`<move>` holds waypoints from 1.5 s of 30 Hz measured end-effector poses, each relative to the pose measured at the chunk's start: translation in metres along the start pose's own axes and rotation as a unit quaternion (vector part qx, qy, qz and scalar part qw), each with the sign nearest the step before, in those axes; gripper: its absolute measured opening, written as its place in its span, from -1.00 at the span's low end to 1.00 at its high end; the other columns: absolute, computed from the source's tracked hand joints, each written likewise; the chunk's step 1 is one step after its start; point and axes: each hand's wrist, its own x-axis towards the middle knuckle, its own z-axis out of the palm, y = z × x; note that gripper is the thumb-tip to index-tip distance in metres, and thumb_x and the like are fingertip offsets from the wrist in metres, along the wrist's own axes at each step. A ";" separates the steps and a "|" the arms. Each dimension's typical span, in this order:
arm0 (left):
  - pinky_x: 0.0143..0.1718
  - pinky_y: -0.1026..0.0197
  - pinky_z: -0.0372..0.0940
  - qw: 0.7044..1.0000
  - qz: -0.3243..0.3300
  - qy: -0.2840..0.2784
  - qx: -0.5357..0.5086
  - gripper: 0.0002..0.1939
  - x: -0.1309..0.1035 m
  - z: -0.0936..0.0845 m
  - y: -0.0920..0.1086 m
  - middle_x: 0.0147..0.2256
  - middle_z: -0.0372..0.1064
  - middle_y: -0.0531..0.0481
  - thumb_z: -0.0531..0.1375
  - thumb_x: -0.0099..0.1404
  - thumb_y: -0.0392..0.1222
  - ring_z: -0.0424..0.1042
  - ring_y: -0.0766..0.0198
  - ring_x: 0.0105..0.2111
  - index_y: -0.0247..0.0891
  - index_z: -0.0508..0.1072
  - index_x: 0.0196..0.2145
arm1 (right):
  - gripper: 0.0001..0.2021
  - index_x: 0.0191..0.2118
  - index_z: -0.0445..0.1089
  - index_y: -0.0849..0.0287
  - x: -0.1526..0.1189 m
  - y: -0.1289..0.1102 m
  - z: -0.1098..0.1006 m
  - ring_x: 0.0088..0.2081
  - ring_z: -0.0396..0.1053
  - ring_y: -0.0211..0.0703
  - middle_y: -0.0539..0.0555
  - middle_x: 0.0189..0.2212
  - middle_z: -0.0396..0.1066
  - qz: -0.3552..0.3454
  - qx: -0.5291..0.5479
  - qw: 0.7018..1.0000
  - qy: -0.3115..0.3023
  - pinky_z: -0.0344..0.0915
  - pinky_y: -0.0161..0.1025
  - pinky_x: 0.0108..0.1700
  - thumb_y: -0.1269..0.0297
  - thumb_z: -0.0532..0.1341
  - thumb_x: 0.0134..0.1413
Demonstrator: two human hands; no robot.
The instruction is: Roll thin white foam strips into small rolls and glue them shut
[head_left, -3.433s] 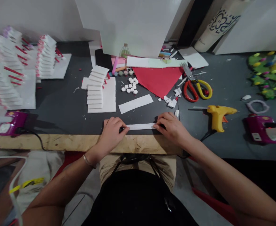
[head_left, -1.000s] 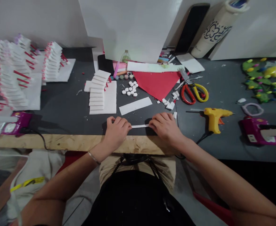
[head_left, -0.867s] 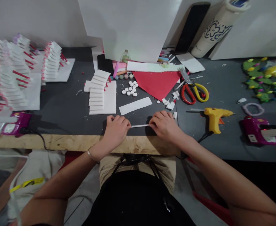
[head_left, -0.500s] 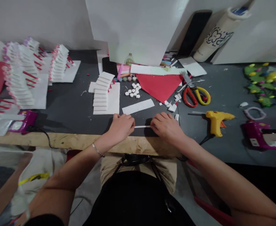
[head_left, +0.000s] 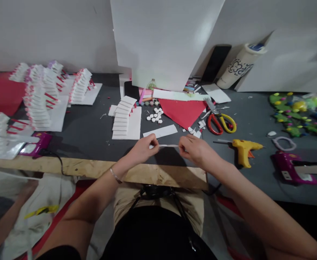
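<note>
Between my hands stretches a thin white strip [head_left: 168,146], roughly level above the table's front edge. My left hand [head_left: 144,147] pinches its left end, and my right hand [head_left: 193,148] is closed round the right end. Just beyond them lies a flat white paper strip [head_left: 160,131]. A small white staircase model [head_left: 121,119] with red posts stands on a white base, left of that strip. Small white round pieces [head_left: 155,115] sit in a cluster behind it. White scraps [head_left: 193,131] lie beyond my right hand.
Red-and-yellow-handled scissors [head_left: 220,123] and a yellow glue gun [head_left: 245,150] lie to the right, near a purple power strip [head_left: 292,168]. Several finished-looking staircases [head_left: 39,108] fill the left side. A red sheet [head_left: 184,110] and a bottle [head_left: 239,66] are behind. A person's arm [head_left: 14,209] shows at lower left.
Both hands have lifted slightly with the thin strip, and the fingers have turned into tighter pinches. The camera view has tilted up and shifted left.
</note>
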 end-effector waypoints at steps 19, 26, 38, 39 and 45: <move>-0.36 0.27 0.32 0.958 -0.103 0.148 -0.224 -0.90 0.058 0.005 -0.003 -0.50 0.53 0.01 0.24 0.07 -0.28 0.46 0.30 -0.48 -0.27 0.56 -0.43 | -0.76 -0.22 0.34 0.09 0.037 0.039 0.010 -0.39 0.37 -0.19 0.03 -0.38 0.47 0.249 0.360 0.867 0.237 0.25 -0.25 -0.34 0.07 0.25 0.08; -0.35 0.25 0.36 0.954 -0.015 0.217 -0.205 -0.91 0.063 0.018 -0.012 -0.45 0.55 0.01 0.24 0.11 -0.29 0.49 0.26 -0.44 -0.25 0.56 -0.40 | -0.54 -0.14 0.45 0.11 0.060 0.019 0.050 -0.40 0.33 -0.23 -0.04 -0.44 0.42 0.302 0.552 0.750 0.204 0.25 -0.26 -0.33 0.07 0.42 -0.23; -0.16 0.17 0.33 0.953 0.141 0.262 0.051 -0.85 0.046 0.016 -0.013 -0.33 0.53 -0.02 0.19 0.25 -0.35 0.48 0.20 -0.25 -0.19 0.55 -0.29 | -0.69 -0.45 0.42 0.12 0.058 0.015 0.052 -0.48 0.38 -0.25 -0.03 -0.51 0.45 0.266 0.569 0.752 0.198 0.33 -0.24 -0.36 0.04 0.45 -0.22; -0.16 0.17 0.33 0.953 0.142 0.263 0.048 -0.85 0.046 0.017 -0.013 -0.32 0.53 -0.01 0.19 0.25 -0.35 0.48 0.20 -0.25 -0.19 0.54 -0.29 | -0.69 -0.45 0.42 0.11 0.058 0.014 0.052 -0.47 0.39 -0.24 -0.02 -0.49 0.47 0.268 0.572 0.748 0.204 0.35 -0.23 -0.34 0.03 0.44 -0.22; -0.24 0.25 0.34 0.960 0.118 0.252 -0.043 -0.94 0.045 0.023 -0.009 -0.38 0.50 0.05 0.20 0.23 -0.32 0.46 0.28 -0.35 -0.21 0.47 -0.38 | -0.70 -0.40 0.39 0.10 0.058 0.009 0.052 -0.48 0.41 -0.24 -0.04 -0.50 0.46 0.284 0.582 0.716 0.261 0.38 -0.22 -0.33 0.09 0.44 -0.20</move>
